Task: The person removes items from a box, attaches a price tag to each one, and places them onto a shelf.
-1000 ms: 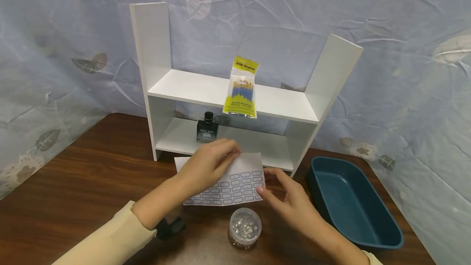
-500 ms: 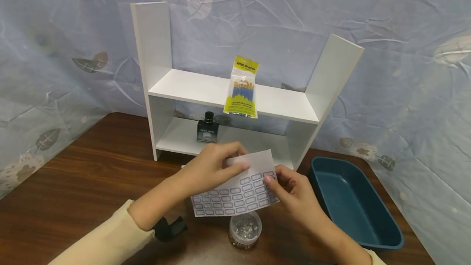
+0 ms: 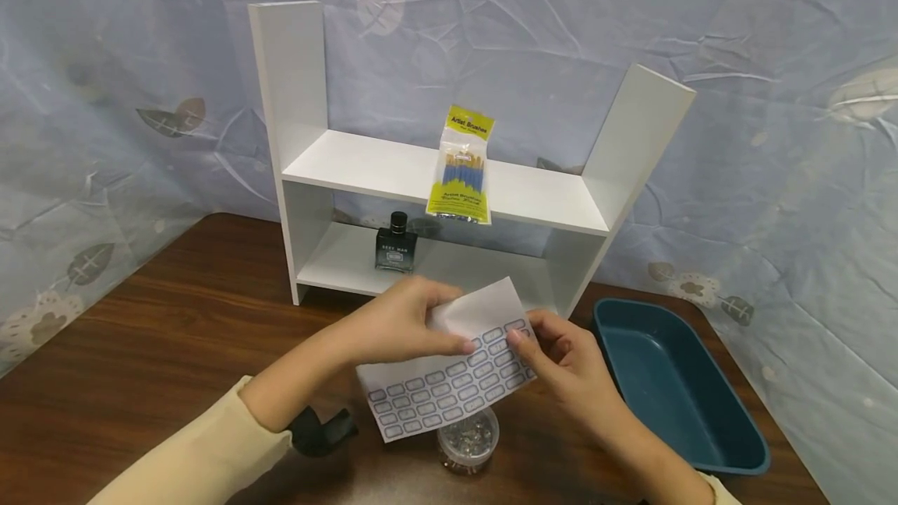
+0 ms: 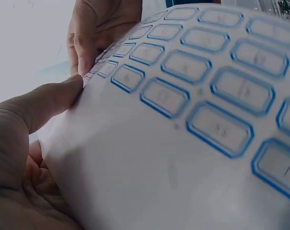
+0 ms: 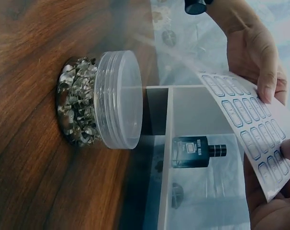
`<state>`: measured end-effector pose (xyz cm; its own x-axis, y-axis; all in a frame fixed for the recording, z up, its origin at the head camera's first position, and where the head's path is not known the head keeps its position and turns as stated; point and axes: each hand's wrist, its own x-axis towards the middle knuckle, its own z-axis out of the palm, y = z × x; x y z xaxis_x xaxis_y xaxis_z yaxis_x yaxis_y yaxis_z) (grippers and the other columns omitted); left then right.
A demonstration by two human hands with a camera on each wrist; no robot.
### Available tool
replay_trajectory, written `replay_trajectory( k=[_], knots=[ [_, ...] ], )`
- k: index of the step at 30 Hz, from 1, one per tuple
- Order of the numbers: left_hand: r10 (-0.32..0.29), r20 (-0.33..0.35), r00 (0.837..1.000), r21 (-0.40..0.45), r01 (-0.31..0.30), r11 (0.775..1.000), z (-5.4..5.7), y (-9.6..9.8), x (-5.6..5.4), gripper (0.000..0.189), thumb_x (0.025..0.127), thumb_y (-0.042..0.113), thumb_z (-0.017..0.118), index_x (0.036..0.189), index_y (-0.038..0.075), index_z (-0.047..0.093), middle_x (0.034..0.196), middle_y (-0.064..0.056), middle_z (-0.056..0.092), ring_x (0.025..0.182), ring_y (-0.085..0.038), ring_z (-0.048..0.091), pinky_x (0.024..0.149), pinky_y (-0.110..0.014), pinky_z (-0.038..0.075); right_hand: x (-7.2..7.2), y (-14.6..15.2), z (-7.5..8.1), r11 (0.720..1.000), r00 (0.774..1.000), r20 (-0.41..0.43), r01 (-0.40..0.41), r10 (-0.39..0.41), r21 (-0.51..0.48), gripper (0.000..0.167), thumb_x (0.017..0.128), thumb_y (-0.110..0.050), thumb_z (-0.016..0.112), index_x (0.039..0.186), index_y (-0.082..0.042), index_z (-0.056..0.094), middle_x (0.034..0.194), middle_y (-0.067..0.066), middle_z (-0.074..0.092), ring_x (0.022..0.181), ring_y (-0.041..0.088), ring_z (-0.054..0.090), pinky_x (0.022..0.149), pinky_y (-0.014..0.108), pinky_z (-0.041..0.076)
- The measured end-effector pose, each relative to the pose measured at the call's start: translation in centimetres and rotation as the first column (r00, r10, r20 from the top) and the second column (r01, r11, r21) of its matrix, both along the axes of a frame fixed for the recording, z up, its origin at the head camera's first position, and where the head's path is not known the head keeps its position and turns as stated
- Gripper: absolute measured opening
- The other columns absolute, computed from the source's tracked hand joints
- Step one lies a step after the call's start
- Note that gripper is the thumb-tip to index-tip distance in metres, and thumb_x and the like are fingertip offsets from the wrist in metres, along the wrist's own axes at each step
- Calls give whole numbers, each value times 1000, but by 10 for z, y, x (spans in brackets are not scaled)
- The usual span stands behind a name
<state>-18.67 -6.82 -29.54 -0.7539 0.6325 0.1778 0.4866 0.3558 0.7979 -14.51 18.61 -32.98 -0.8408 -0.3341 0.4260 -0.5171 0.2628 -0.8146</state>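
Both hands hold a white sticker sheet [image 3: 449,388] printed with rows of blue-framed labels, tilted in the air above the table. My left hand [image 3: 403,323] pinches its upper edge, thumb lying across the front, as the left wrist view also shows. At the sheet's right edge my right hand [image 3: 571,365] pinches it between thumb and curled fingers. Just below the sheet a clear lidded jar [image 5: 99,100] of shiny metallic bits stands on the table; the sheet covers part of it in the head view.
Behind the hands stands a white two-tier shelf [image 3: 365,158]. It bears a dark perfume bottle [image 3: 396,244] below and a pack of artist brushes [image 3: 461,170] above, both with small labels. A teal tray [image 3: 673,388] lies at the right. A patterned cloth [image 3: 533,37] hangs behind.
The sheet has moved slightly right and rotated, its left end dropping over the jar. The left thumb has come onto the sheet's front; the right hand now grips its right edge.
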Motion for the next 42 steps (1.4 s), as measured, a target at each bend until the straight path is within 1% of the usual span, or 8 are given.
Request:
replay_trajectory(
  k=[3,6,9,13,22,32,38,42],
  knots=[
    [11,29,1000,16,-12,1000,0,1,1,39,88,18,83,123,3,73,97,-9,80,71,-9,71,64,-29,63,0,-2,0,998,997,-45,62,-63,-16,12,101,1,63,113,3,66,92,1,72,77,8,69,67,25,62],
    [46,56,997,37,-48,998,0,1,1,32,89,17,82,118,4,74,95,-9,80,71,-10,73,64,-29,63,1,-4,1,985,975,-141,170,-173,-33,17,96,5,68,112,3,63,95,1,68,81,6,65,67,21,60],
    [91,54,994,51,-94,994,-1,2,0,25,89,17,81,110,5,74,92,-9,79,70,-11,73,63,-28,62,1,-5,3,957,909,-315,291,-274,8,19,92,6,72,109,0,64,97,2,65,83,3,60,65,13,53],
    [121,32,992,69,-123,990,-3,4,0,23,89,17,82,107,6,73,91,-9,78,70,-11,71,62,-28,61,1,-5,3,937,836,-483,341,-262,82,21,90,7,75,105,-6,70,100,3,67,87,5,56,65,12,48],
    [81,23,996,115,-83,990,-3,7,5,26,91,15,80,113,3,74,95,-11,80,71,-9,72,64,-28,63,2,-8,-2,955,860,-499,230,-108,189,35,85,7,80,116,-9,75,114,6,70,109,13,59,83,10,55],
    [57,-32,998,116,-53,992,-5,10,11,18,93,19,80,103,6,72,87,-7,76,68,-6,65,59,-26,59,2,-13,-4,982,888,-460,98,-13,161,35,84,8,80,114,-8,73,109,4,72,98,15,67,86,15,59],
    [101,-122,987,116,-87,989,-4,12,15,19,92,21,81,93,10,65,83,-3,69,67,-6,59,54,-23,52,2,-14,-3,988,891,-454,68,4,141,34,85,9,79,112,-9,73,105,4,73,96,12,69,83,20,62],
    [128,-138,982,121,-112,986,-4,13,17,21,93,20,80,92,10,62,84,-3,68,69,-8,58,55,-22,51,2,-16,-3,992,901,-434,46,11,121,30,86,10,77,110,-8,74,102,5,74,94,9,69,81,19,62]
  ],
)
